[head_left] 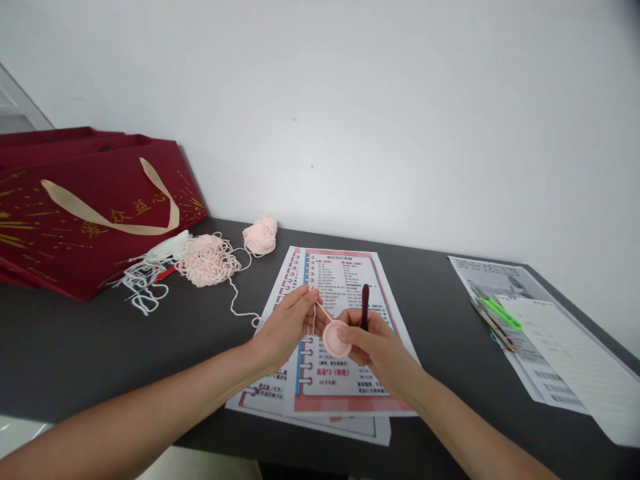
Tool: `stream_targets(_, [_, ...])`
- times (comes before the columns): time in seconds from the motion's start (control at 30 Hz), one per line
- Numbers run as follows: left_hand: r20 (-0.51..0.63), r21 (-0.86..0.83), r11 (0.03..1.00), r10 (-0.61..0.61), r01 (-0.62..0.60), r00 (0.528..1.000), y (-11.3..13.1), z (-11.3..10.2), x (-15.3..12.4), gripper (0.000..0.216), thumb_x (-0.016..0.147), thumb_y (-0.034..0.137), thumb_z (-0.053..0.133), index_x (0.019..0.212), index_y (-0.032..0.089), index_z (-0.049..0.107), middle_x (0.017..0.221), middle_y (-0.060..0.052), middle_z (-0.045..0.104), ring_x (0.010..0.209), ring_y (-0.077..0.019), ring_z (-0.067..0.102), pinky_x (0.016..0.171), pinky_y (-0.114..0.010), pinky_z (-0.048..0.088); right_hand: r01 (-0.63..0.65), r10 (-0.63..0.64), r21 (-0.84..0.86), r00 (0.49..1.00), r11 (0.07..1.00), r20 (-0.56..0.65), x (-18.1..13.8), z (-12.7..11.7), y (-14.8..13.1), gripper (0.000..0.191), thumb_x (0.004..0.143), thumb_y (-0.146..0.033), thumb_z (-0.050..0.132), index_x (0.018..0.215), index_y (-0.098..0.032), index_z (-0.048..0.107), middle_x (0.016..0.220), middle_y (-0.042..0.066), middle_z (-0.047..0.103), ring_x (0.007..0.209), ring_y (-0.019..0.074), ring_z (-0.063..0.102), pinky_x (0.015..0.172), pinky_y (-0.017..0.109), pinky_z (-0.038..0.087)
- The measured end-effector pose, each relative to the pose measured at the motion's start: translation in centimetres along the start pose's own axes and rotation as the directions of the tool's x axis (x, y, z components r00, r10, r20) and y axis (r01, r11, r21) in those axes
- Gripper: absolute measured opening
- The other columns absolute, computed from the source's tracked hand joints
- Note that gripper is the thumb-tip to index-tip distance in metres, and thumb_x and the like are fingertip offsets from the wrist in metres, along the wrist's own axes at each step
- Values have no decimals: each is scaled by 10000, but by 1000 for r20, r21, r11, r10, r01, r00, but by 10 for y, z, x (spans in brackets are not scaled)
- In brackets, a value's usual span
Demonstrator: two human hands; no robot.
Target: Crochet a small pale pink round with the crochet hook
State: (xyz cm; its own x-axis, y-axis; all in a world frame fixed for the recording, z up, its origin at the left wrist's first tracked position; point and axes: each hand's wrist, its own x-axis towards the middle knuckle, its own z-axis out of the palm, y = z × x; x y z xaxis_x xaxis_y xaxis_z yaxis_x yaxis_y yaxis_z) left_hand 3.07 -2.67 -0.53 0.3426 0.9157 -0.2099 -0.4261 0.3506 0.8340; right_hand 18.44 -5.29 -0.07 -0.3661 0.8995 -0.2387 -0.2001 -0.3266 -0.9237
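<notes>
Between the fingertips of my left hand (287,323) a pale pink yarn strand (326,311) is pinched and runs taut to a small round crocheted piece (334,340). My right hand (377,347) grips that pink disc between thumb and fingers. A dark red crochet hook handle (365,308) sticks up from the same hand; its tip is hidden. Both hands are above printed pattern sheets (350,404). From the left hand, the yarn trails across the table to a loose pink yarn heap (209,260).
A smaller pink yarn ball (261,235) lies near the wall, and white yarn (150,267) is tangled beside red gift bags (100,200) at left. On the right, papers (555,353) carry green-handled scissors (501,313). The dark table (215,347) meets a white wall.
</notes>
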Motion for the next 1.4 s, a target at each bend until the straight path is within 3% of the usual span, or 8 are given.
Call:
stream_targets(0.53, [-51,17,997,-76,77,996,1,1,0,203,887,314,477,751,163,486,511,8,625,417,-90,559,448,-182,445,-9,9,16,1000,1000,27,0,2,0,268,714,-328,674,612,-163,490,440,-97,340,384,22,172,402,220,83])
stream_targets(1.13, [-43,-76,978,-197,193,979,0,-1,4,256,931,221,372,727,147,508,489,-20,633,372,-104,578,390,-170,452,-17,16,48,1000,999,25,0,1,3,255,685,-344,692,631,-155,529,464,-80,402,390,25,188,407,221,89])
stream_targets(1.4, [-55,-101,973,-215,209,975,-1,-1,2,236,911,227,418,718,141,523,483,-17,628,366,-105,573,381,-170,447,-15,13,49,1000,999,23,-1,4,1,244,673,-340,691,627,-159,535,462,-79,399,390,29,190,412,223,86])
